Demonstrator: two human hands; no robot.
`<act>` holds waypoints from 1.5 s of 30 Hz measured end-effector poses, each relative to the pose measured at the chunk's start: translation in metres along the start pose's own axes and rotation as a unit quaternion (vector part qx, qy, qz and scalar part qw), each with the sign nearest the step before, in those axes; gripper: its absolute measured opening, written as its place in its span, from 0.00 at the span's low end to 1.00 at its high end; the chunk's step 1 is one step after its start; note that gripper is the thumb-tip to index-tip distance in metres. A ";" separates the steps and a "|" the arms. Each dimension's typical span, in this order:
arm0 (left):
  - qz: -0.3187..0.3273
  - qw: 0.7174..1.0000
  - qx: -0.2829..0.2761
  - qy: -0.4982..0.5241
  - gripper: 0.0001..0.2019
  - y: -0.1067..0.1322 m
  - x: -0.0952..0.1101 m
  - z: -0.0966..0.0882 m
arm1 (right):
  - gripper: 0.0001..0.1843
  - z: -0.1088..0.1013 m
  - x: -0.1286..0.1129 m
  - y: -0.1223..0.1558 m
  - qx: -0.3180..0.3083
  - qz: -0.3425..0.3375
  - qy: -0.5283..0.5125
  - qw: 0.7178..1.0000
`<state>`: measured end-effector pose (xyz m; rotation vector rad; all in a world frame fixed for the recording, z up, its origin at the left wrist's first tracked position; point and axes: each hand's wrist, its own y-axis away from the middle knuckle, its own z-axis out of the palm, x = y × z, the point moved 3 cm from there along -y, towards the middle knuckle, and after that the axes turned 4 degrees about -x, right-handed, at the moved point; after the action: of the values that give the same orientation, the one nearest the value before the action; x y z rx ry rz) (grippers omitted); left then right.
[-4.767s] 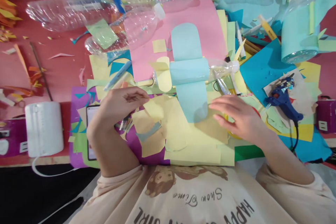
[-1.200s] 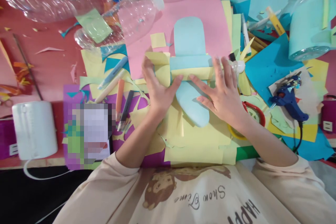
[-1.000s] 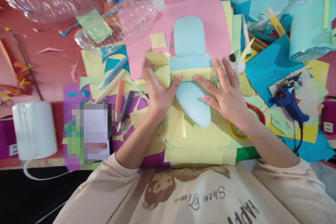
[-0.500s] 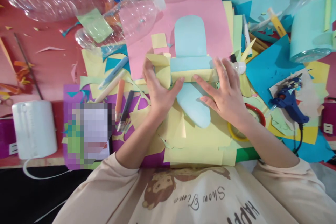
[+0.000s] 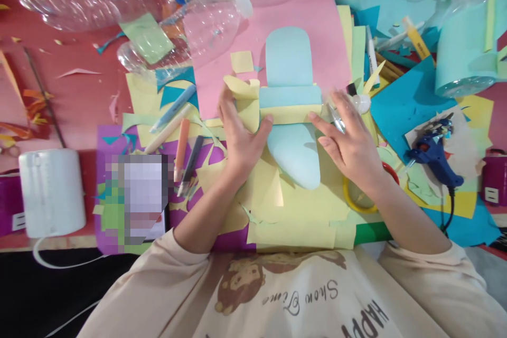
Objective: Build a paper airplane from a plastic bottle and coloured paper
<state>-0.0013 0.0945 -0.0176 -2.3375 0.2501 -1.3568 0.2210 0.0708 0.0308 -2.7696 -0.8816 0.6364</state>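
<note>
A clear plastic bottle (image 5: 326, 111) lies on its side in front of the person, its neck toward the right, over the pink sheet (image 5: 325, 31) and loose pale-yellow paper (image 5: 301, 232). A blue wrap (image 5: 289, 96) covers its middle, with 2 rounded panels beside it: an upper panel (image 5: 289, 58) pointing away and a lower panel (image 5: 295, 158) pointing toward the body. A yellow strip (image 5: 291, 114) runs lengthwise along the wrap's near side.

The left hand (image 5: 242, 140) is half curled about the base end, thumb on the strip's end and fingers by the yellow end piece (image 5: 249, 114); this grip probably stops the round bottle from rolling. The right hand (image 5: 350, 142) is loosely spread and grasps nothing firmly: 1 fingertip meets the strip's other end, while other fingers reach over the neck. Touching both ends likely presses the strip flat and straight.

The scissors (image 5: 349, 202) lie partly under the right forearm, and the glue gun (image 5: 433, 158) rests on a white scrap (image 5: 466, 142), which presumably shields what lies below from drips
</note>
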 end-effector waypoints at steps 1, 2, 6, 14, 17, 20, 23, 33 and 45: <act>-0.005 1.000 0.001 0.000 0.34 0.000 -0.001 0.000 | 0.23 -0.001 0.001 0.000 0.007 -0.003 -0.003 1.000; -0.015 1.000 0.000 0.003 0.34 0.001 -0.002 0.000 | 0.22 -0.001 0.001 0.000 0.017 -0.009 -0.008 1.000; -0.056 0.998 -0.009 0.038 0.40 0.003 -0.005 0.000 | 0.21 -0.003 0.001 0.001 0.085 -0.011 -0.051 0.995; -0.038 0.997 -0.004 0.071 0.37 0.000 0.009 -0.006 | 0.26 -0.009 0.010 -0.006 0.083 0.086 -0.125 0.985; -0.032 0.996 -0.012 0.079 0.34 -0.002 0.013 -0.007 | 0.31 -0.009 0.007 -0.015 0.084 0.091 -0.097 0.988; -0.027 0.998 -0.011 0.060 0.39 -0.003 0.012 -0.004 | 0.41 -0.001 0.000 -0.026 0.070 0.113 -0.033 0.991; -0.032 0.999 -0.014 0.023 0.47 -0.002 0.006 0.000 | 0.49 0.011 -0.006 -0.037 0.053 0.128 -0.004 0.990; -0.016 1.000 -0.010 0.019 0.41 -0.004 -0.001 0.003 | 0.47 0.015 0.003 -0.037 0.054 0.133 -0.035 0.989; -0.009 0.999 -0.031 0.031 0.38 -0.002 0.004 -0.001 | 0.47 0.009 0.008 -0.031 0.027 0.119 -0.089 0.989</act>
<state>-0.0007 0.0943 -0.0134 -2.3559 0.2944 -1.4513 0.2072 0.1010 0.0290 -2.8251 -0.5570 0.9445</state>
